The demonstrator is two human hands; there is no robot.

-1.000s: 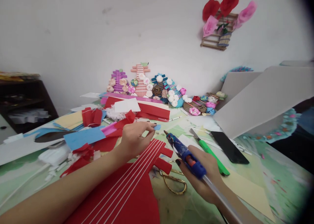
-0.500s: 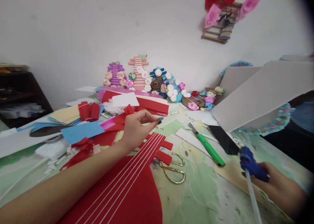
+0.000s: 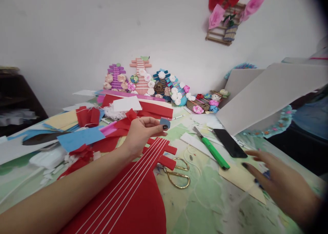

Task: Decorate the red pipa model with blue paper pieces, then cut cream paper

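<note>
My left hand [image 3: 139,135] pinches a small blue-grey piece of paper or card [image 3: 164,123] between thumb and fingertips, above the neck of a red lute-shaped craft piece [image 3: 138,200]. White strings run along that piece, and red pegs stick out at its neck. On the right, my right hand [image 3: 282,186] is open, fingers apart and slightly blurred. It hovers over or beside a blue glue gun [image 3: 267,174], mostly hidden beneath it, with a faint glue stick trailing to the lower left. Gold-handled scissors [image 3: 179,177] lie partly under the red pegs.
A green utility knife [image 3: 214,152], a black phone [image 3: 230,142] and a tan card sheet [image 3: 243,182] lie at right. Coloured paper scraps [image 3: 82,138] pile up at left. Several flower-trimmed small lutes [image 3: 143,77] lean on the wall. A large grey board [image 3: 266,94] stands at right.
My right hand has loosened from the glue gun, and its fingers have spread. The small blue piece in my left hand has turned to show its flat face.
</note>
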